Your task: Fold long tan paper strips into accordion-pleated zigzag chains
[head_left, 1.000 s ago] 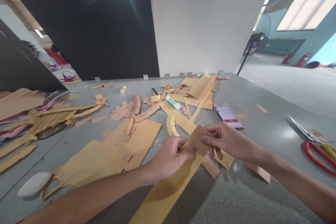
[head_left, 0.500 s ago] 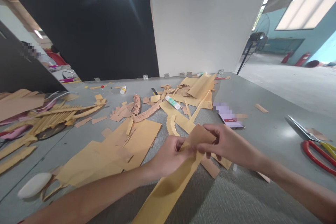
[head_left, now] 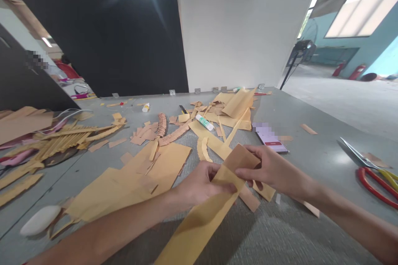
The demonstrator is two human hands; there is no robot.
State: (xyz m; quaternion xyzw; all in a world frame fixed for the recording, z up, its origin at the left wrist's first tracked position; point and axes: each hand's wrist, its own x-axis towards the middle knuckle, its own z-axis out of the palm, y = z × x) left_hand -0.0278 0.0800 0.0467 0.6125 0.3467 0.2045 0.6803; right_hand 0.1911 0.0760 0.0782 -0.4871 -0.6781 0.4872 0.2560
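My left hand and right hand pinched the paper strip with my fingers near its top edge, above bare desk.

Strip: brown kraft paper, matt, smooth.
Sheets: same kraft paper, matt, lying flat, with cut edges.
Table: grey and matt. Fine rough grain in the near part, dull sheen toward the right.
Scissors: blades bare metal, bright. Handles red and yellow plastic, glossy.
Glue stick: white plastic, smooth, slight gloss.
Phone: glossy face.
Black panel: matt, faint light streaks.
White panel: matt, smooth.
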